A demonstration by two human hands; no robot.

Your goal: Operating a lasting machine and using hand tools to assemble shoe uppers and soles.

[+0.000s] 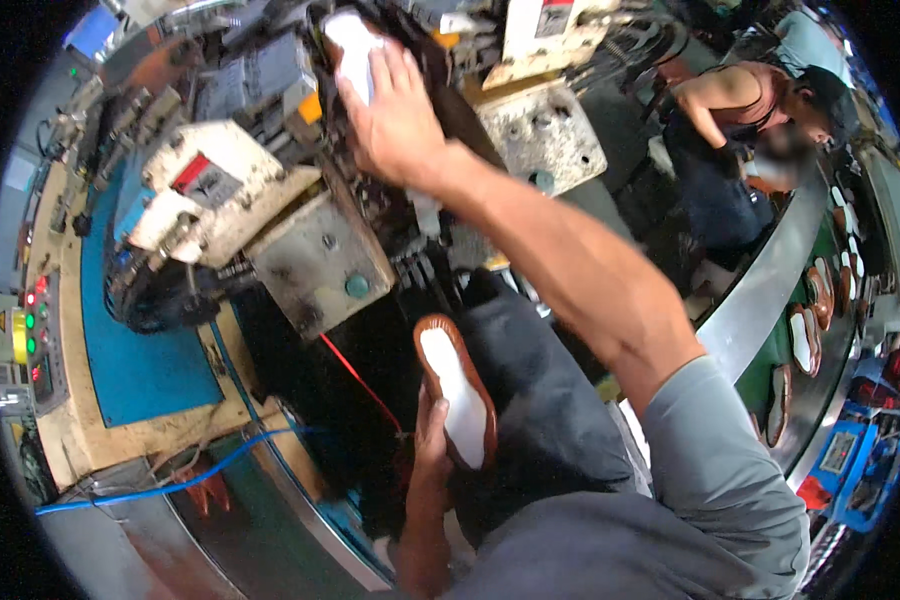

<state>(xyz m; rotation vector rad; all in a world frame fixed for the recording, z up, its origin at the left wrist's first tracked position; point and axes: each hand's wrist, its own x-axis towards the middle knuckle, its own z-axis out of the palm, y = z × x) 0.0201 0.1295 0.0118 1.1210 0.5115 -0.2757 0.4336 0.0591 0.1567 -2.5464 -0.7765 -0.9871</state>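
Nearest to the camera is the grey shirt (610, 550) of the person, and from its sleeve the bare right forearm leads up to the right hand (395, 115). This hand lies upon one brown shoe (353, 42), which sits sole side up in the shoe machine (315, 275). Its fingers are stretched over the white underside, with the thumb along the left edge. Whether it grips or only presses, I cannot tell; it seems to steady the shoe in its place.

Well below the right hand, beside the dark trousers (540, 380), the left hand (430, 430) is closed on a second brown shoe (460, 390). It probably holds this one low and from the side so that the upper end is free and the white bottom faces the eyes.

Left of the left hand are a red cable (361, 382), a blue hose (185, 486) and, farther, a blue-topped table (140, 350) with a control panel (38, 340), presumably placed for easy reach. Well to the right of both hands, a conveyor (765, 285) carries more brown shoes (805, 338).
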